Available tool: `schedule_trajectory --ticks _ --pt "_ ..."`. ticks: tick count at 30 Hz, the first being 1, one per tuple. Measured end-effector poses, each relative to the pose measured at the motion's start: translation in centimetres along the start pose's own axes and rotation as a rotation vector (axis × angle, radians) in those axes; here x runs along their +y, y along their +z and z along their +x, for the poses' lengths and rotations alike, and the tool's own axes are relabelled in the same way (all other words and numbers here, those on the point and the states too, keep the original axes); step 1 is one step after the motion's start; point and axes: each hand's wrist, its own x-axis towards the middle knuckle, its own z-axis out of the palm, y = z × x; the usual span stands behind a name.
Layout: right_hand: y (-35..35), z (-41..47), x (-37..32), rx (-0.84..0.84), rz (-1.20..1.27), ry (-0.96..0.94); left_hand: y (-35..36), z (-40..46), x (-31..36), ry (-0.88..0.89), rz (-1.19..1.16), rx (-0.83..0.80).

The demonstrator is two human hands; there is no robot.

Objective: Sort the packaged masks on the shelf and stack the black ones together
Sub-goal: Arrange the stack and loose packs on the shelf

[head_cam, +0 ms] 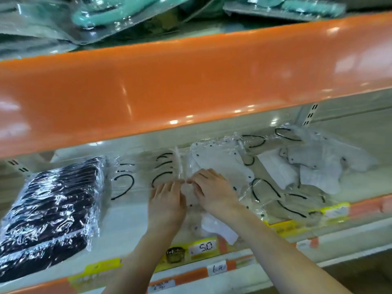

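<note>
black masks [51,211] in shiny clear wrap sit in a neat pile on the left side of the shelf [127,221]. that pile looks like the black stack the task wants. both hands are in the middle of the shelf, well apart from the pile. the left hand [167,200] lies on a clear pack, and its fingers look mostly straight, with the tips bent at the pack's edge. the right hand [212,187] is just beside it, fingers curled down on a pack of white masks [220,160]. i cannot tell for sure if either hand is pinching the wrap, as the picture is blurry there.

i think the step now is sorting through the light packs in the middle. more white and grey packs [318,164] lie in a messy heap on the right, with black ear loops showing. the next move likely calls for lifting or sliding these packs to look for any black ones, then carrying them over to the pile.

the shelf is pale, with yellow price tags [203,247] along its front edge. a wide orange shelf front [191,85] hangs above, and green packs [101,15] lie on top of it.
</note>
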Motion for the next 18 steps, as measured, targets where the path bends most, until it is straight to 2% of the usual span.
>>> schedule_trajectory --ticks 4,11,18 --pt "-1.7 -2.2 2.8 0.119 -0.048 0.052 1.4 0.3 3.9 0.078 -0.059 0.000" --pt "-4.0 -5.7 7.9 0.156 -0.121 0.211 3.4 0.4 9.4 0.228 -0.129 0.006" --pt "-5.7 -8.5 12.0 0.034 -0.163 0.356 5.6 0.0 13.3 0.295 -0.185 0.036"
